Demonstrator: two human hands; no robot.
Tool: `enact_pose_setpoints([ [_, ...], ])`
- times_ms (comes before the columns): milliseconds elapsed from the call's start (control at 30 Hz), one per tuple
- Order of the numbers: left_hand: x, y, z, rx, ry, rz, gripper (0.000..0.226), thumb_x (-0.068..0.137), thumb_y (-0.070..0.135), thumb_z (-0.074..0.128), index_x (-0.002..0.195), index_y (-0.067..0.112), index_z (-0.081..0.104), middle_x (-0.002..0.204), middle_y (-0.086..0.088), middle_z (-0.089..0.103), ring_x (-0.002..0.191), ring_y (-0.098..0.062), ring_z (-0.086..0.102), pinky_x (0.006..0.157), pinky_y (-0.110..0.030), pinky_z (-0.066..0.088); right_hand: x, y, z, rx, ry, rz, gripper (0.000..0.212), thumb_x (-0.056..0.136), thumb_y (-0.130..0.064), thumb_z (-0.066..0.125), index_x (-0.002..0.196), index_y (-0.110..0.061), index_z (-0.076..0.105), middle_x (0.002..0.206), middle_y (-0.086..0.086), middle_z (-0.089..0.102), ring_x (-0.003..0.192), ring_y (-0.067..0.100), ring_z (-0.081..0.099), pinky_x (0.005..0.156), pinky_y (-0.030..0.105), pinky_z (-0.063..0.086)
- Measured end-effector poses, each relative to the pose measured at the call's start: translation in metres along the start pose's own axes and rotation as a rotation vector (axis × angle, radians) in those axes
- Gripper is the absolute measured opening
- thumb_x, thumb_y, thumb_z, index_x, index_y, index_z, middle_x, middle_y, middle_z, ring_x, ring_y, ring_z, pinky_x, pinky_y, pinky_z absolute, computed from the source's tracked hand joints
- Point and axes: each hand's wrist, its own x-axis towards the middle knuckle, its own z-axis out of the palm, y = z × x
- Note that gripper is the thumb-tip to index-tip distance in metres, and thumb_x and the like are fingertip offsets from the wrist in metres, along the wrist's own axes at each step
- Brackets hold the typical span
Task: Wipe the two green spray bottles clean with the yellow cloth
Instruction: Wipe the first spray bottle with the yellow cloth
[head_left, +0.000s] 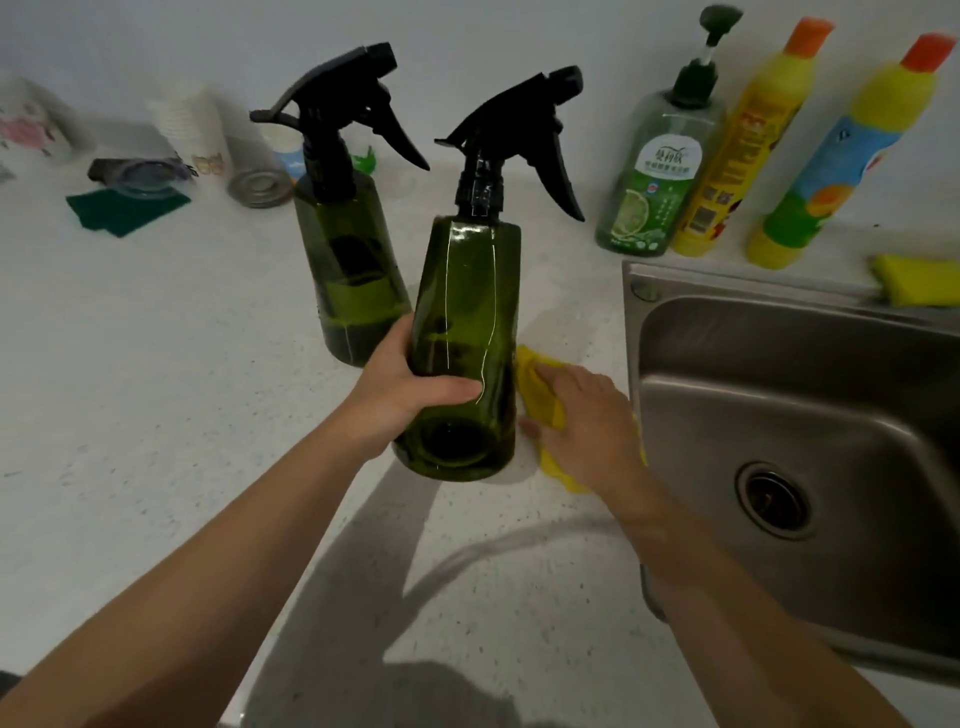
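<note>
My left hand (410, 392) grips the lower body of a green spray bottle (470, 312) with a black trigger head, holding it tilted above the white counter. My right hand (587, 421) presses the yellow cloth (540, 395) against the right side of that bottle near its base. The cloth is partly hidden under my fingers. A second green spray bottle (353, 265), with some liquid inside, stands upright on the counter just behind and left of the held one.
A steel sink (779, 415) lies to the right. Behind it stand a green pump bottle (657, 176) and two yellow detergent bottles (737, 150). A yellow sponge (917, 278) rests on the sink rim. Paper cups (192, 130), a tin and a green scouring pad (127, 210) sit at back left.
</note>
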Motion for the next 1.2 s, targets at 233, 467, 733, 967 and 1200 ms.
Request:
enact_pose_setpoints([
  [233,-0.001,0.002,0.004,0.035,0.026,0.002,0.073,0.038,0.028,0.077,0.103,0.035,0.044,0.107,0.005,0.059,0.102,-0.016,0.058,0.087,-0.036,0.048,-0.01,-0.018,-0.026,0.669,0.274,0.147,0.008,0.084,-0.022,0.059,0.088,-0.028,0.057,0.086,-0.006,0.059,0.081,0.013,0.056,0.069,0.017,0.043],
  [467,0.001,0.018,0.018,0.02,-0.045,0.114,0.079,0.038,0.037,0.074,0.107,0.047,0.038,0.11,0.01,0.056,0.105,-0.012,0.058,0.086,-0.033,0.05,-0.017,-0.059,-0.068,1.169,0.457,0.117,0.021,0.082,-0.013,0.059,0.088,-0.032,0.053,0.1,-0.006,0.055,0.097,0.013,0.056,0.086,0.032,0.048],
  [733,0.001,0.029,0.026,0.141,-0.154,0.187,0.102,0.045,0.039,0.075,0.133,0.039,0.024,0.126,0.004,0.05,0.114,-0.018,0.054,0.097,-0.045,0.047,-0.01,-0.074,-0.078,1.149,0.616,0.022,0.031,0.087,-0.021,0.047,0.118,-0.025,0.044,0.109,-0.02,0.048,0.099,-0.012,0.049,0.088,0.01,0.043],
  [967,-0.003,0.024,0.024,0.157,-0.198,0.192,0.102,0.046,0.037,0.075,0.135,0.036,0.024,0.125,0.003,0.052,0.112,-0.015,0.055,0.096,-0.042,0.048,0.005,-0.075,-0.094,1.067,0.657,-0.077,0.024,0.085,-0.022,0.046,0.108,-0.027,0.05,0.104,-0.024,0.05,0.097,-0.01,0.051,0.09,0.017,0.044],
  [1200,0.0,0.029,0.021,0.057,-0.102,0.264,0.084,0.048,0.03,0.076,0.117,0.051,0.032,0.114,0.013,0.055,0.101,-0.002,0.06,0.082,-0.024,0.052,0.01,-0.083,-0.095,1.281,0.453,0.013,0.021,0.093,-0.021,0.04,0.094,-0.039,0.051,0.094,-0.01,0.057,0.089,0.005,0.057,0.083,0.027,0.049],
])
